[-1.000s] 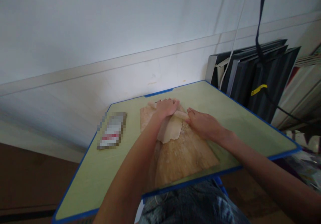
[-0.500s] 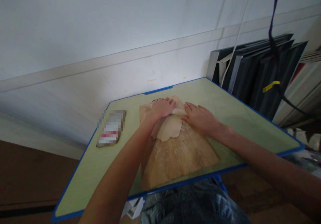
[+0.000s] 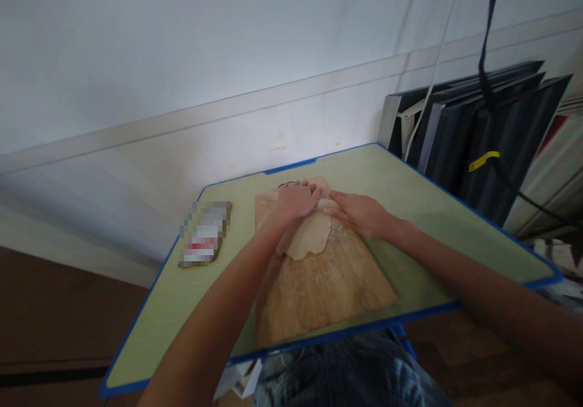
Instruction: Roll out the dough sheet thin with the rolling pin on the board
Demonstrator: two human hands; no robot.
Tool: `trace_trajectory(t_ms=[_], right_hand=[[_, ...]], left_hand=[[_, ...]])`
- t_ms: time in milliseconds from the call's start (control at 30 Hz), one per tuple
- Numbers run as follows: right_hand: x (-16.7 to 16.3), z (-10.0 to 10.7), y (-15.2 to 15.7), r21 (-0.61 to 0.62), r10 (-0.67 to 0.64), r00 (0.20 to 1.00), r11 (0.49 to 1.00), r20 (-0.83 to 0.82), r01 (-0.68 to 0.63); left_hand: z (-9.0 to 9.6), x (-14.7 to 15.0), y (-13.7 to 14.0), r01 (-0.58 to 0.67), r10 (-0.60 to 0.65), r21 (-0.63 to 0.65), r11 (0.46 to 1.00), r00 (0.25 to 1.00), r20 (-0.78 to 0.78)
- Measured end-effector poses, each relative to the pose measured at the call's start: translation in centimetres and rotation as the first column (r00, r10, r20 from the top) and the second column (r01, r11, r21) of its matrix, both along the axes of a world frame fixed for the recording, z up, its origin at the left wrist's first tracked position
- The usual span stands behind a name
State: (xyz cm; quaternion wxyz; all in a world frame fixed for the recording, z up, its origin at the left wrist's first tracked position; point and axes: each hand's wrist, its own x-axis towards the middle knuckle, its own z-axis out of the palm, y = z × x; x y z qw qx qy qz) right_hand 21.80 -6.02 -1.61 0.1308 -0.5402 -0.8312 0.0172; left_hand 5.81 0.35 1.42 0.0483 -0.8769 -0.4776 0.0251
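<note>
A sheet of pale dough (image 3: 310, 237) with a ragged near edge lies on a wooden board (image 3: 328, 291). Toward the far end of the board, its upper part meets a pale roll (image 3: 326, 203); whether a rolling pin is inside, I cannot tell. My left hand (image 3: 299, 200) is on top of the roll's left part, fingers bent over it and palm down. At the right end, my right hand (image 3: 359, 212) has the roll between its thumb and straight fingers. Both palms are hidden.
The board rests on a pale green table (image 3: 437, 212) with a blue rim, against a white wall. A blurred-out packet (image 3: 204, 237) lies at the left. Dark panels (image 3: 473, 133) lean at the right, with a black strap (image 3: 487, 85) hanging before them.
My right hand has shifted slightly left, closer to my left hand, and its thumb now lies on the dough by the roll. The view has tilted a little.
</note>
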Motion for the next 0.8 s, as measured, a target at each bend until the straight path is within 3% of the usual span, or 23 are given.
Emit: trace_trajectory(t_ms=[133,267,500,633,800], right_hand=[[0.2,-0.4,-1.1,0.122,0.064,0.997,0.990,0.044,-0.068],[0.1,0.0,0.1,0.077,0.102,0.993,0.991,0.056,-0.106],[-3.5,1.8,6.2,-0.092,0.059,0.989,0.995,0.139,-0.047],[-5.2,2.3,8.4,-0.214,0.001,0.989,0.976,0.147,0.031],[-6.2,1.9,9.8,-0.232,-0.096,0.986,0.965,0.133,0.125]], left_hand=[[-0.2,-1.5,-4.2,-0.046,0.043,0.079,0.996,0.998,0.048],[-0.1,-3.1,-7.3,-0.026,0.023,0.058,0.998,0.998,0.061],[0.1,-5.4,-5.8,0.100,-0.080,-0.161,0.982,0.989,0.124],[0.3,-5.8,-5.5,0.058,-0.026,-0.199,0.978,0.986,0.162],[0.8,-6.0,-7.3,0.032,0.010,-0.220,0.975,0.982,0.188]])
